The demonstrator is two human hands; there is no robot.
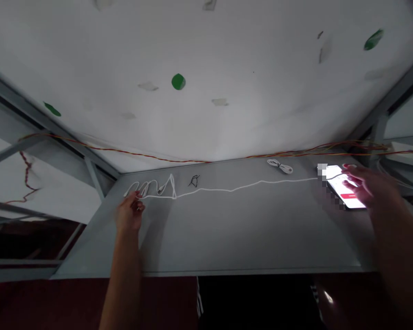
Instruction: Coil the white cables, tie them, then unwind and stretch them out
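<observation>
A long white cable (227, 188) runs across the grey table (227, 238), looped in several coils at its left end (151, 188). My left hand (130, 213) is closed on the coiled end of the cable. My right hand (368, 185) hovers over a lit phone (344, 190) at the right, fingers stretched out above its screen. The cable's right end reaches the phone.
A second small bundled white cable (280, 166) lies at the back right. A small black twist tie (193, 181) lies near the coils. Red and yellow wires (158, 158) run along the table's back edge under a white board with green stickers (178, 81). Metal frame bars stand on both sides.
</observation>
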